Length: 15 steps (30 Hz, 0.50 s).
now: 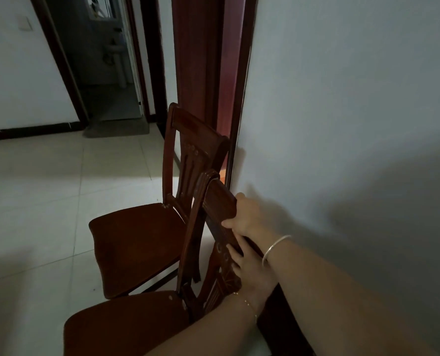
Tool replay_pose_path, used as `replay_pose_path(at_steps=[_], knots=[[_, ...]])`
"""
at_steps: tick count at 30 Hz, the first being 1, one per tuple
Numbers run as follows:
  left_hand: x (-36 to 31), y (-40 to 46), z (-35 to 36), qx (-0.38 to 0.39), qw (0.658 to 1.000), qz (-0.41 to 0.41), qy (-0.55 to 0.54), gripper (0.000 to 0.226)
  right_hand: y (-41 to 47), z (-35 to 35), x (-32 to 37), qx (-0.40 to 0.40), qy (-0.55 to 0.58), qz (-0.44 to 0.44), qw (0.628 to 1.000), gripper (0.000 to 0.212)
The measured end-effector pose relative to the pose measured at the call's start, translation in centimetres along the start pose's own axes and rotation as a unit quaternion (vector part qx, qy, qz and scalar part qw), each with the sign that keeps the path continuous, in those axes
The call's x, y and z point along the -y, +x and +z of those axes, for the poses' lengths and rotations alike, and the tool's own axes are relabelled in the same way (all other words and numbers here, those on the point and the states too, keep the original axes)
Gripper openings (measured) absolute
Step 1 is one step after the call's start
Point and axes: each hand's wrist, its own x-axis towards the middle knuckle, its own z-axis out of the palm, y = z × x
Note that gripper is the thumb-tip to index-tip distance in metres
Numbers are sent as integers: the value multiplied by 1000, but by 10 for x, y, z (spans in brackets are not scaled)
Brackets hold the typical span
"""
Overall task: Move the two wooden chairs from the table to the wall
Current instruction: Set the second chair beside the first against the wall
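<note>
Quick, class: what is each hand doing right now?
Left hand: closed on the near chair, lower on its backrest.
Right hand: closed on the same chair's top rail.

Both wooden chairs are showing a dark reddish-brown: the far chair (147, 227) is carrying a row of small pale round motifs and carved vertical slats on its back, and the near chair (136, 327) is showing light carved lines and circles on its splat. The floor (46, 201) is gleaming in off-white tiles with thin grey joints. The wall (355, 111) is looking pale grey-white. The door frame (201, 60) is glowing dark red. A silver bangle (274, 249) and a thin gold chain (248, 304) are circling the wrists.
</note>
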Motion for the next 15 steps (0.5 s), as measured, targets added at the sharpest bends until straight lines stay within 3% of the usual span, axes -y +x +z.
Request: replay_pose_path(at_steps=[9, 15], knots=[[-28, 31, 40, -50, 997, -32, -47, 68, 37, -18, -30, 0, 14, -11, 1000, 52], [-47, 37, 63, -30, 998, -30, -52, 68, 53, -37, -59, -11, 6, 0, 1000, 50]])
